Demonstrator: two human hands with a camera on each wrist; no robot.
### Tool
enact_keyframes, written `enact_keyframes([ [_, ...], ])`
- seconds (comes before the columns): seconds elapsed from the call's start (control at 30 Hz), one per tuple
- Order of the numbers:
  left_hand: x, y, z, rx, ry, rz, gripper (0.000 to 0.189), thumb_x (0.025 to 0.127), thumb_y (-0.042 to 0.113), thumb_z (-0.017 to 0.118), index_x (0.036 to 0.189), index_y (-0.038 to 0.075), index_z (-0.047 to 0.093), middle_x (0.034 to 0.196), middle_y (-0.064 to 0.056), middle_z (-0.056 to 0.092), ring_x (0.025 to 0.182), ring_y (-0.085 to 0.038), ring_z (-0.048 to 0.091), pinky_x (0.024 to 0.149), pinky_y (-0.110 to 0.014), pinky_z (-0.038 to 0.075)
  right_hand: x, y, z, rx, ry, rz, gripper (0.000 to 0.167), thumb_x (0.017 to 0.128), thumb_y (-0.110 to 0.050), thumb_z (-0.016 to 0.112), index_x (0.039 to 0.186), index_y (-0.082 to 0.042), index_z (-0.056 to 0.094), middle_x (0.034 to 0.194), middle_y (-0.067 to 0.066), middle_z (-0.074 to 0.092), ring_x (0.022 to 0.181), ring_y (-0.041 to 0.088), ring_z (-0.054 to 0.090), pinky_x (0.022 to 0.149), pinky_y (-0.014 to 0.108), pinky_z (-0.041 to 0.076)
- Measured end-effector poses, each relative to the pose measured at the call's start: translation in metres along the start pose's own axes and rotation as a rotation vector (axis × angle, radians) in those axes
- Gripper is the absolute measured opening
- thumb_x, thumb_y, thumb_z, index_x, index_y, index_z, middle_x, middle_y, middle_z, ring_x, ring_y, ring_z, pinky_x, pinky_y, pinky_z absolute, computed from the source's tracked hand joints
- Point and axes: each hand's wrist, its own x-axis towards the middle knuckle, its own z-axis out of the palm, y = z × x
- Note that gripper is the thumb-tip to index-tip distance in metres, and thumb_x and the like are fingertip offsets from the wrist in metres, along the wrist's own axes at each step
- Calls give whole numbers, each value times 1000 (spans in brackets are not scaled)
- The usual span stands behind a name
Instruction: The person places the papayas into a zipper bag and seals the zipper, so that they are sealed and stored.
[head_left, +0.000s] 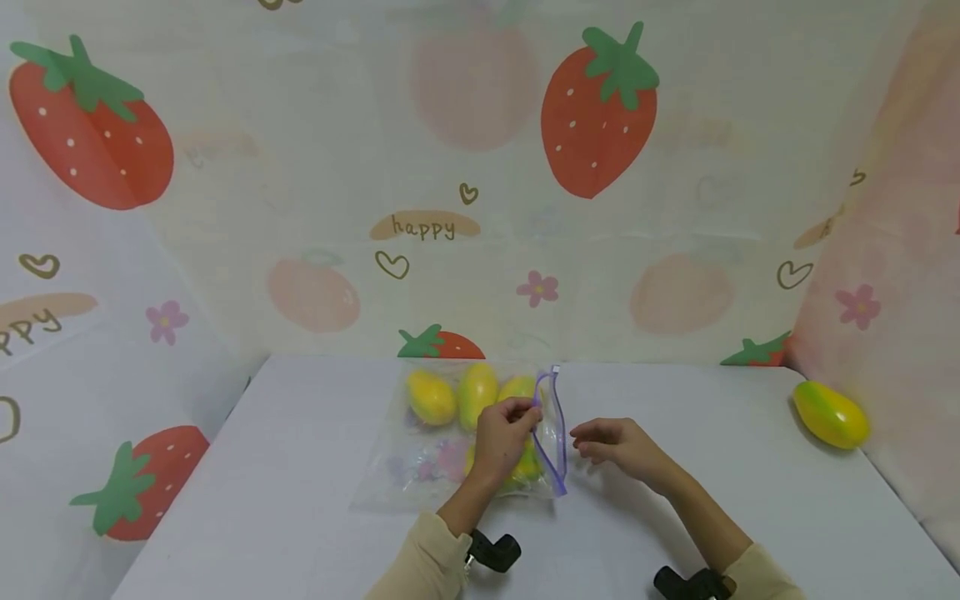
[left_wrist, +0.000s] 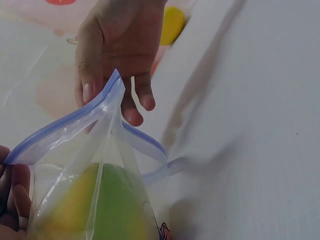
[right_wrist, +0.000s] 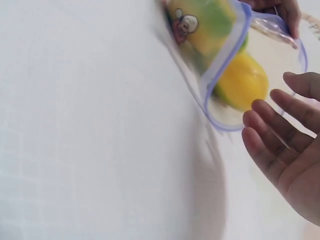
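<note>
A clear zip bag (head_left: 378,479) with a purple zip edge lies on the table and holds several yellow-green mangoes (head_left: 432,397). My left hand (head_left: 495,442) pinches the bag's zip edge, and the mouth gapes toward the right. Just right of that mouth, my right hand (head_left: 622,448) is held with relaxed fingers and nothing in them. In the right wrist view, its fingertips (right_wrist: 260,107) are close to the opening, where a yellow mango (right_wrist: 245,82) shows inside. A green and yellow mango (left_wrist: 100,205) shows through the plastic in the left wrist view.
One more mango (head_left: 832,415) lies at the table's far right edge, by the side wall. A white table (head_left: 300,433) spreads under the bag. Behind it hangs a strawberry-print backdrop (head_left: 480,292). Each wrist wears a black camera (head_left: 495,552).
</note>
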Motion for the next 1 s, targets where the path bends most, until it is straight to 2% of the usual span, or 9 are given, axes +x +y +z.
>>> enact_keyframes([
  [0.17,2,0,-1,-15,1,-5,22,88,15,68,97,-5,73,84,-16,72,67,-6,55,60,-15,45,-1,-1,-12,-90,36,-6,39,92,-17,64,121,9,61,113,28,66,94,15,64,77,29,56],
  [0.43,2,0,0,-27,-1,-22,21,90,16,67,99,-3,73,88,-17,72,69,-7,54,60,-15,46,-4,-5,-28,-284,106,-39,31,92,-15,65,117,2,66,107,19,70,96,20,64,76,26,51],
  [0.63,1,0,0,-27,-3,-17,21,90,16,68,98,-3,73,86,-15,71,69,-7,55,62,-15,46,-10,-7,-40,-405,184,-49,31,91,-16,65,116,2,66,106,16,70,93,23,66,73,27,52],
  [0.73,1,-2,-1,-31,-7,-9,21,89,15,68,97,-4,73,85,-16,71,69,-7,56,63,-15,47,-14,-7,-47,-475,240,-50,29,90,-13,66,114,3,66,107,18,70,92,26,66,72,30,53],
  [0.9,1,-3,-1,-21,-4,-11,21,89,15,68,97,-4,73,85,-16,71,69,-7,56,62,-15,47,-17,-4,-62,-687,326,-50,27,89,-10,66,113,3,67,107,19,68,93,32,65,76,44,53],
  [1.0,1,-2,-2,-19,-5,-20,23,89,17,69,98,-4,73,86,-15,72,69,-7,56,63,-15,47,-19,-3,-71,-750,339,-36,27,89,-10,65,112,4,67,105,19,67,94,35,64,77,49,52],
])
